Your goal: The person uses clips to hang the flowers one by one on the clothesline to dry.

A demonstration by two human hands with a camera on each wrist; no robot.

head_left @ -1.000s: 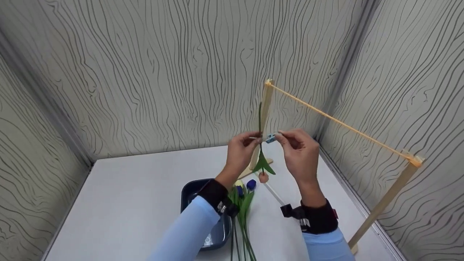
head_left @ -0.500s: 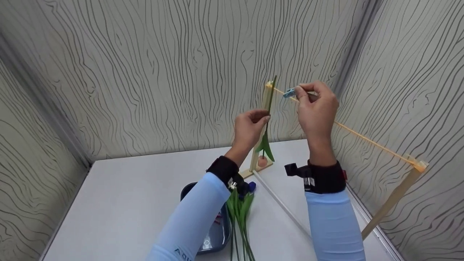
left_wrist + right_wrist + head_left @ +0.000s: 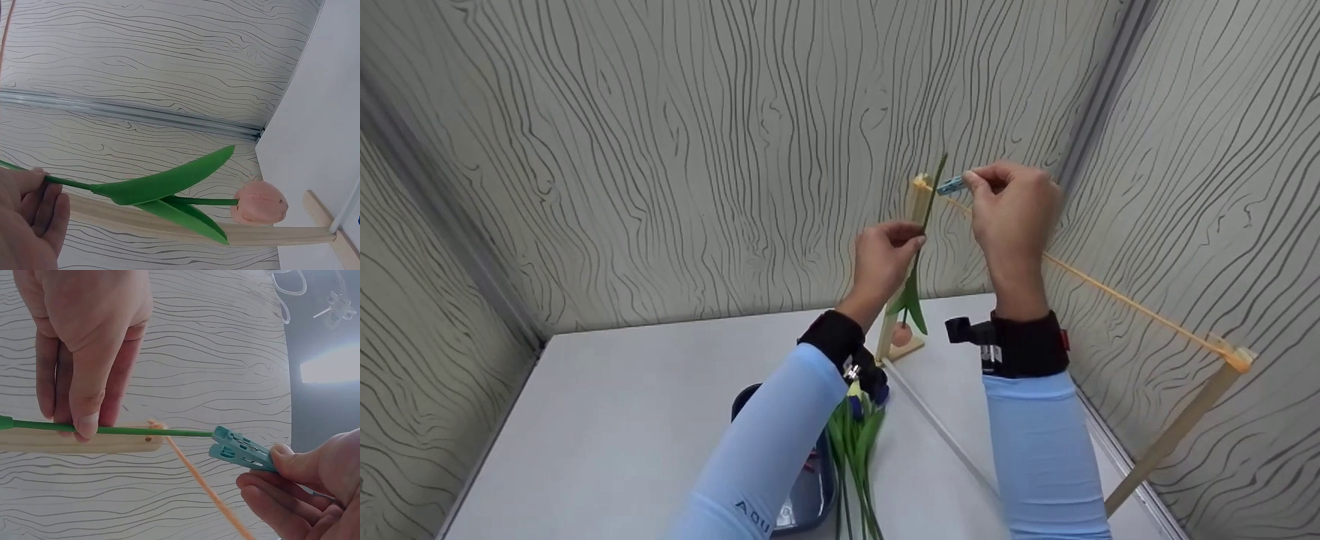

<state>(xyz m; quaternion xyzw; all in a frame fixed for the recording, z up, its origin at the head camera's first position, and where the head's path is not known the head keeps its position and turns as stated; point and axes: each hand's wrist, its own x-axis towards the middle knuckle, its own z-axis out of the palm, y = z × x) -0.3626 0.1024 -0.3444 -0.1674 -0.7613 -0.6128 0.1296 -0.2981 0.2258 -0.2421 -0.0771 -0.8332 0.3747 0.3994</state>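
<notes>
Clothespin (image 3: 952,184) now at tulip stem (image 3: 934,196) tip

A smooth plastic clip (image 3: 241,450), a matt wooden post (image 3: 79,440) and a glossy artificial tulip (image 3: 259,203) are seen.

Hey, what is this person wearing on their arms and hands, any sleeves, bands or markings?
Both hands, left hand and right hand, are bare. Each arm has a light blue sleeve ending short of the wrist. A wide black wrist band sits on the right arm and another on the left, each with a small black camera mount. The left sleeve carries dark lettering, partly cut off.
</notes>
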